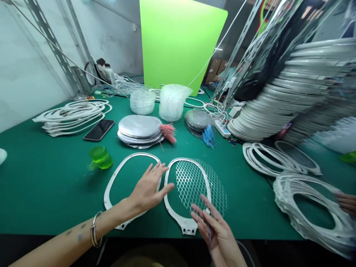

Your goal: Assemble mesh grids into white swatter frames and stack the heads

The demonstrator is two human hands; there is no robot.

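My left hand (148, 185) is open, fingers spread, over the inner side of the left white oval frame (107, 194), near the gap between two frames. The right white oval frame (188, 223) lies beside it, with its tab toward me. A diamond-pattern mesh disc (218, 181) overlaps that frame and sticks out past its right side. My right hand (215, 231) is turned palm up at the frame's lower right, fingers apart. A thin blue wire (210, 237) runs down across this hand; I cannot tell whether it is gripped.
Mesh stacks with red wires (140, 126) and blue wires (208, 137) lie behind the frames. A phone (99, 130), a green tape roll (100, 157) and white rings (75, 115) are left. Tall stacked rings (278, 100) lean at right, near another person's hand (347, 202).
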